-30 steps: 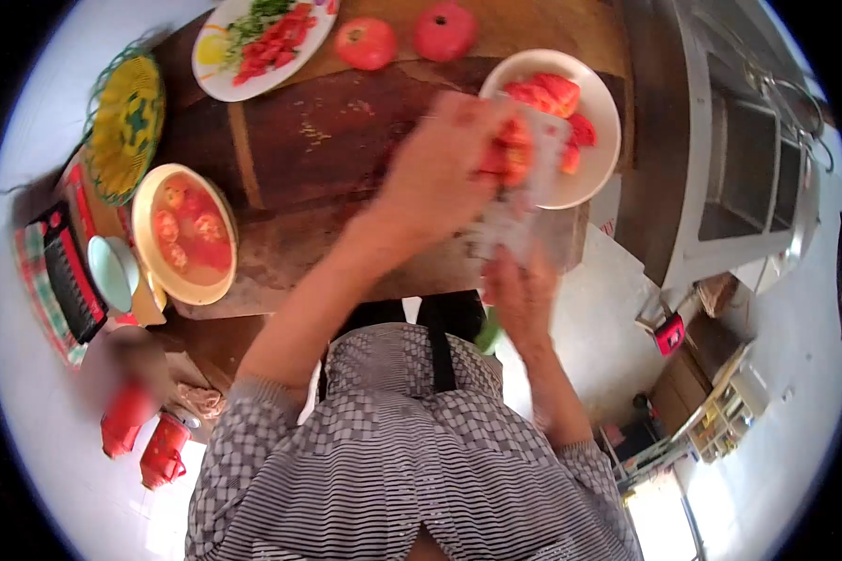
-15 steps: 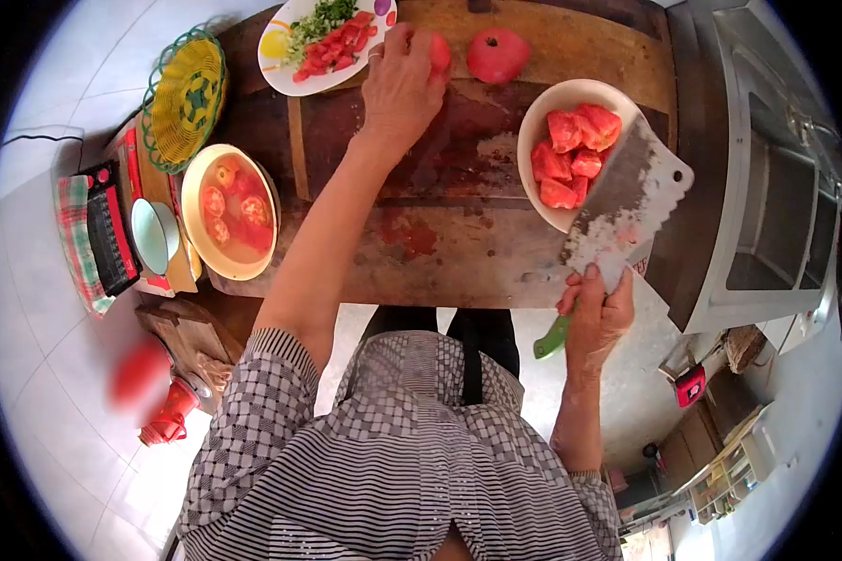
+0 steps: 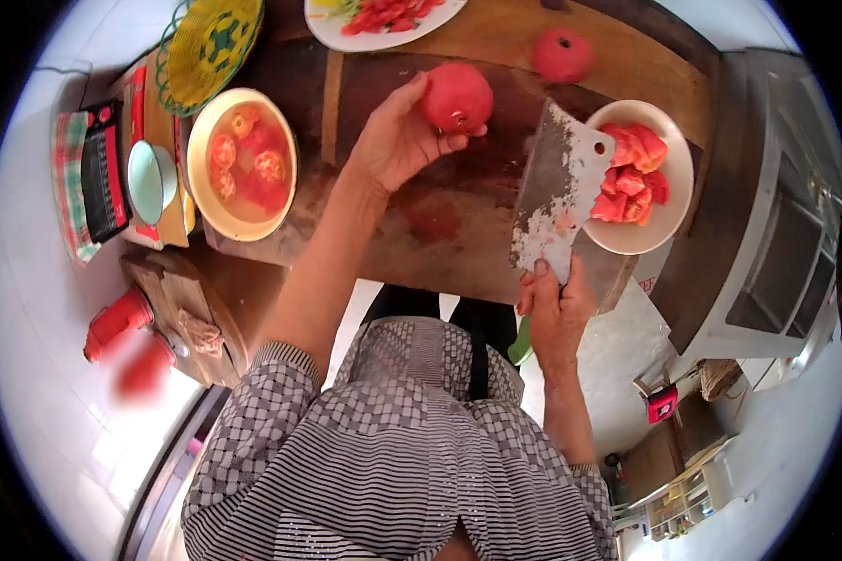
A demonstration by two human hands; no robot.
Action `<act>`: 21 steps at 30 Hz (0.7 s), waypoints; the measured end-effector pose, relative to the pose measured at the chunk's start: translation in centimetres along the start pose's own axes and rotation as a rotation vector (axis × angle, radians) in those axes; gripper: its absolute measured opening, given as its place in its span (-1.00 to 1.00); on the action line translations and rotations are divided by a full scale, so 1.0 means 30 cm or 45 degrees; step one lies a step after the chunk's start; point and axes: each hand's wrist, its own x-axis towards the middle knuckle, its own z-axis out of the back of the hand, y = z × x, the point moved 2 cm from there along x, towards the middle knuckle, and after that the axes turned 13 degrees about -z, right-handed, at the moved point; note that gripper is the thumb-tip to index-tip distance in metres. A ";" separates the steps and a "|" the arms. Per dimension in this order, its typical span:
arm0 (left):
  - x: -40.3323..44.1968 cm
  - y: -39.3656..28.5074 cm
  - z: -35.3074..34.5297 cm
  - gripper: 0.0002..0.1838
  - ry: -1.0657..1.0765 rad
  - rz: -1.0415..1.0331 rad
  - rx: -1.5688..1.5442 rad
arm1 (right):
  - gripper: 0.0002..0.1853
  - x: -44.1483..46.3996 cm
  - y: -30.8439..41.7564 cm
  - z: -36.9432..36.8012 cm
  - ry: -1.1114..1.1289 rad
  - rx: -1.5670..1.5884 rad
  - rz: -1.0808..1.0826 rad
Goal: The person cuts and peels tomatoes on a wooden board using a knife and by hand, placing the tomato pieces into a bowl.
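Note:
A whole peeled-looking red tomato [image 3: 458,97] rests in the fingers of my left hand [image 3: 398,140], held above the wet wooden table [image 3: 393,224]. My right hand [image 3: 558,313] grips a cleaver [image 3: 561,187] by its green handle; the broad blade, stained and speckled with pale marks, points away from me. Just right of the blade stands a white bowl [image 3: 669,229] with chunks of cut tomato [image 3: 634,178] inside. Another whole tomato [image 3: 562,55] lies on the table behind the blade.
At the back, a white plate [image 3: 384,39] bears chopped red and green pieces. On the left are a cream basin [image 3: 196,192] of tomatoes in reddish liquid, a green-yellow woven basket [image 3: 213,47] and a pale green bowl [image 3: 150,182]. A grey cabinet [image 3: 767,224] borders the right side.
My left hand has lifted the tomato off the table beside the plate and brought it nearer me. The cleaver has moved left, off the bowl, and the head view has shifted.

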 end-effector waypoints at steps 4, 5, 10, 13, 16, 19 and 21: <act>-0.126 -0.022 -0.017 -0.55 -0.084 -0.085 -0.129 | -0.94 0.028 0.022 -0.020 0.021 -0.043 -0.010; -0.137 -0.036 -0.009 -0.53 -0.109 -0.134 0.137 | -0.94 0.034 0.024 -0.023 0.039 -0.042 -0.047; -0.148 -0.071 0.028 -0.32 -0.193 -0.389 1.740 | -0.88 0.077 0.041 -0.035 0.008 -0.436 0.136; -0.158 -0.061 0.006 -0.26 -0.285 -0.380 2.037 | -0.85 0.096 0.065 -0.042 -0.017 -0.677 0.370; -0.160 -0.042 0.017 -0.27 -0.164 -0.633 2.122 | -0.82 0.095 0.121 -0.056 -0.020 -0.814 0.496; -0.163 -0.023 0.016 -0.28 -0.167 -0.622 1.980 | -0.81 0.092 0.142 -0.068 -0.015 -1.009 0.567; -0.163 -0.009 0.016 -0.34 -0.306 -0.613 1.769 | -0.80 0.084 0.145 -0.072 0.026 -1.084 0.573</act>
